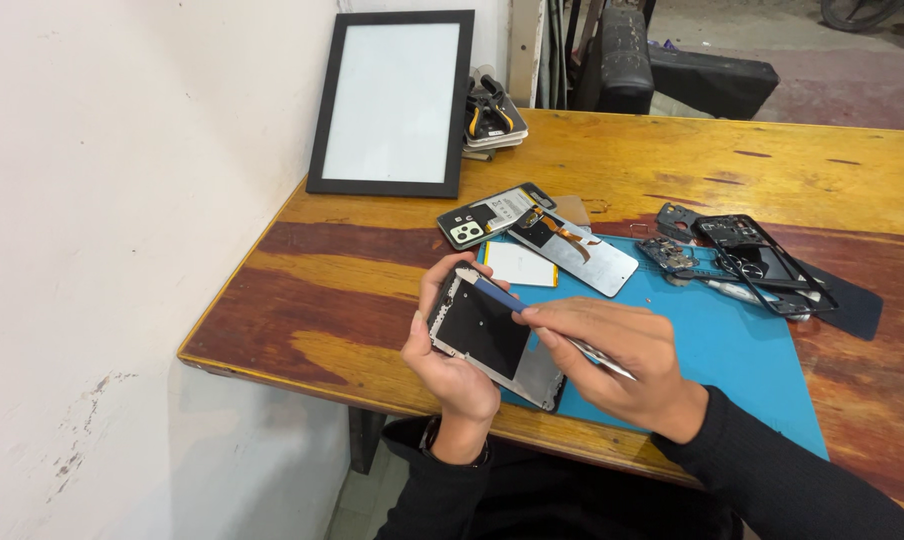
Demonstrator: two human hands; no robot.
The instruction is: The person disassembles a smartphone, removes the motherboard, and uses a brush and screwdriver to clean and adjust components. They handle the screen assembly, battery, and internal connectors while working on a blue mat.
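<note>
My left hand holds an opened phone frame, dark inside with a silver rim, tilted above the table's near edge. My right hand grips a thin blue-tipped prying tool like a pen; its tip rests on the frame's upper end. Both hands hover over the left part of a blue work mat.
On the wooden table lie a white battery, a phone back with camera, a screen panel with orange flex, black frame parts, a black-framed white panel against the wall, and pliers.
</note>
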